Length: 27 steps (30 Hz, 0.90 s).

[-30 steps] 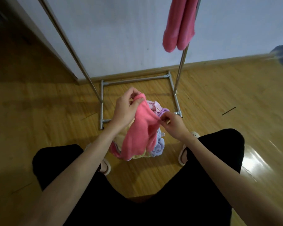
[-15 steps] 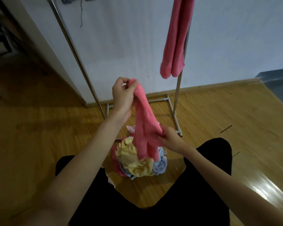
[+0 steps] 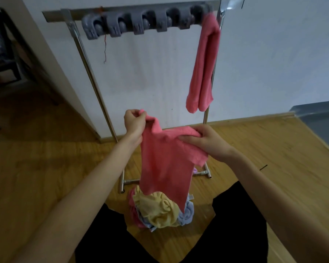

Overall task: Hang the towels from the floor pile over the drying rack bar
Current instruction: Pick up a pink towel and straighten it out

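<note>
Left hand (image 3: 134, 124) and right hand (image 3: 207, 142) grip pink towel (image 3: 165, 160) — above floor pile (image 3: 158, 211).

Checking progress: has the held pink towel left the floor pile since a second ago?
Yes. The pink towel has risen above the floor pile.

Dim, soft light — edges warped

Ahead of me stands a plain white wall (image 3: 144, 76) with a pale baseboard (image 3: 245, 121). Warm wooden floor (image 3: 46, 168) spreads beneath. A dark doorway (image 3: 6, 59) opens left; something grey (image 3: 319, 118) sits far right.
</note>
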### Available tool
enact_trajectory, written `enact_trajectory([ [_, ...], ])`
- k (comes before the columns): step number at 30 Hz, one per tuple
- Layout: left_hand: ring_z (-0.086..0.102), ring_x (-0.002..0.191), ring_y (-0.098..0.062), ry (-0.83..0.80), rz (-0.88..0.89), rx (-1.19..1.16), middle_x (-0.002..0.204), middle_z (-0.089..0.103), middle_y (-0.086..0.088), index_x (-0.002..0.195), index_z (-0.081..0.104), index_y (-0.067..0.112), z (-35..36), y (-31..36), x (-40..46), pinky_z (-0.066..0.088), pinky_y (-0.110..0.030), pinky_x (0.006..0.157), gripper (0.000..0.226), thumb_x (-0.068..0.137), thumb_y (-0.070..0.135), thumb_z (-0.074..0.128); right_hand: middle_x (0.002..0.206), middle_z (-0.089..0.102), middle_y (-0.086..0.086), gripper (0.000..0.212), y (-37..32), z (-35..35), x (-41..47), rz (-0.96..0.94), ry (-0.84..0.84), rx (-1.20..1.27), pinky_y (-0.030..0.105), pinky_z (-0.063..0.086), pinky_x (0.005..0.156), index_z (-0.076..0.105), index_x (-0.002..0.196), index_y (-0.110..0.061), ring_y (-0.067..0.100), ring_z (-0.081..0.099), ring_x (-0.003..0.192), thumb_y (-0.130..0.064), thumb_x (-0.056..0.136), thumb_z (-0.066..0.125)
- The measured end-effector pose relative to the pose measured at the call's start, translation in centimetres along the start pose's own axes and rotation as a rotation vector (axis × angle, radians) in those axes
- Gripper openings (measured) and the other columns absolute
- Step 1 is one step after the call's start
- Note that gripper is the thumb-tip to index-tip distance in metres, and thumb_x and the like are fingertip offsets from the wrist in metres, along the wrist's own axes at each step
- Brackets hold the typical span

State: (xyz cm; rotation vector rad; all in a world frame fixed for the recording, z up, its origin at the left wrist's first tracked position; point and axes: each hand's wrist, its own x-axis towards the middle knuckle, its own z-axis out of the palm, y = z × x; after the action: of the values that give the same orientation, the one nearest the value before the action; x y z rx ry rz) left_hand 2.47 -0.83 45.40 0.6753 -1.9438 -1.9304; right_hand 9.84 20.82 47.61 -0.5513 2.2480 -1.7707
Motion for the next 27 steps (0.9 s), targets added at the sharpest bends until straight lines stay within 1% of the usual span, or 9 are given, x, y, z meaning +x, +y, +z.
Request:
enact_trajectory([
  [3,0.067,0.083,-0.024,-0.088,0.053,0.004,0.086,0.063,-0.008,0.092,0.052,0.012,-0.1,0.4,-0.2,0.056,-0.043,0.084,0.012,0.087,0.007,0.062,0.094,0.071,0.018,0.022,-0.9,0.3,1.0,0.054,0.063,0.098,0.033,0.056,0.076,0.068,0.102,0.001,0.021,0.069,0.084,-0.017,0.089,0.064],
  [6,0.066,0.067,-0.014,-0.283,0.133,0.007,0.081,0.061,-0.008,0.095,0.054,0.006,-0.8,1.2,-1.8,0.057,-0.026,0.071,0.012,0.088,-0.003,0.059,0.080,0.071,0.006,0.018,-1.2,0.9,2.0,0.074,0.150,0.131,0.021,0.054,0.063,0.069,0.092,-0.007,0.010,0.067,0.073,-0.021,0.093,0.058],
  [9,0.067,0.071,-0.017,-0.458,0.281,0.145,0.080,0.064,-0.009,0.092,0.061,0.001,-2.4,1.2,-3.4,0.057,-0.026,0.074,0.007,0.087,-0.005,0.060,0.072,0.066,0.003,0.027,-1.3,1.2,2.9,0.122,0.141,0.096,0.016,0.049,0.055,0.068,0.088,-0.003,0.005,0.063,0.063,-0.025,0.096,0.054],
  [12,0.066,0.082,-0.014,-0.558,0.496,0.423,0.085,0.067,0.001,0.091,0.065,0.009,-4.4,0.3,-4.1,0.054,-0.024,0.078,0.010,0.085,0.001,0.066,0.070,0.063,0.006,0.036,-1.5,1.4,3.6,0.201,0.117,0.120,0.017,0.048,0.053,0.065,0.091,0.006,0.008,0.061,0.059,-0.029,0.094,0.056],
  [15,0.065,0.083,-0.008,-0.648,0.574,0.499,0.088,0.067,0.003,0.093,0.065,0.011,-5.7,-1.0,-5.0,0.056,-0.027,0.078,0.017,0.081,0.000,0.070,0.061,0.060,0.003,0.032,-2.0,1.6,4.0,0.243,0.085,0.175,0.018,0.047,0.048,0.064,0.081,0.001,0.008,0.059,0.051,-0.028,0.093,0.058],
  [17,0.064,0.081,-0.009,-0.670,0.656,0.495,0.090,0.066,0.001,0.096,0.064,0.008,-6.1,-1.8,-5.7,0.057,-0.032,0.076,0.024,0.077,0.002,0.075,0.062,0.060,0.004,0.030,-2.3,1.6,4.1,0.263,0.079,0.214,0.018,0.048,0.048,0.063,0.081,0.001,0.009,0.059,0.050,-0.027,0.093,0.059],
  [22,0.061,0.086,-0.009,-0.614,0.878,0.459,0.097,0.061,0.001,0.110,0.060,0.008,-5.9,-1.7,-7.2,0.053,-0.025,0.077,0.045,0.074,0.027,0.080,0.065,0.060,0.006,0.030,-2.9,1.5,3.7,0.304,0.026,0.214,0.019,0.048,0.046,0.063,0.088,0.002,0.010,0.060,0.050,-0.028,0.093,0.058],
  [25,0.061,0.087,-0.010,-0.589,0.940,0.434,0.099,0.061,0.000,0.110,0.060,0.007,-5.3,-1.2,-7.4,0.054,-0.031,0.078,0.037,0.079,0.021,0.075,0.069,0.061,0.006,0.030,-3.1,1.6,3.6,0.326,0.008,0.206,0.020,0.049,0.048,0.062,0.093,0.001,0.012,0.060,0.054,-0.028,0.093,0.059],
  [27,0.061,0.087,-0.013,-0.590,0.980,0.454,0.100,0.062,-0.001,0.109,0.062,0.006,-5.1,-1.1,-7.3,0.054,-0.035,0.078,0.028,0.084,0.018,0.066,0.070,0.063,0.005,0.028,-3.2,1.6,3.5,0.346,0.007,0.204,0.022,0.050,0.050,0.063,0.091,0.000,0.013,0.061,0.057,-0.028,0.092,0.060],
])
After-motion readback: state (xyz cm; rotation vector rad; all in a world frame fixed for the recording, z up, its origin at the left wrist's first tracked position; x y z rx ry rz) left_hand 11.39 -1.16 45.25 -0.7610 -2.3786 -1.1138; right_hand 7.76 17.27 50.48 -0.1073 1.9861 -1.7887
